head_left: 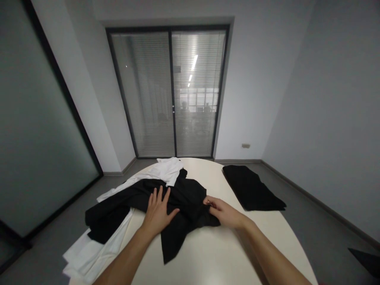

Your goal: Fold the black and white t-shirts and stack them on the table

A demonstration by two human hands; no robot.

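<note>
From my remote station I record 2 hands over a pale, round-edged counter. The left hand lies palm down on a rumpled black garment; its fingers are released and spread, resting on the cloth without gripping it. The right hand has its fingers clenched, grasping the right-hand edge of the same garment. That garment lies across the middle of the counter and extends to the left, with 1 pointed flap directed at the near side. It is bunched, so I cannot tell its exact type.

A white garment lies along its far edge. White cloth shows at the near left, beside and partly under the black fabric. At the right I note a folded black garment, lying flat, apart from the right hand.

Beyond the counter stands a glass door of 2 panels with blinds; 1 wall plate sits low on the wall to its right.
</note>
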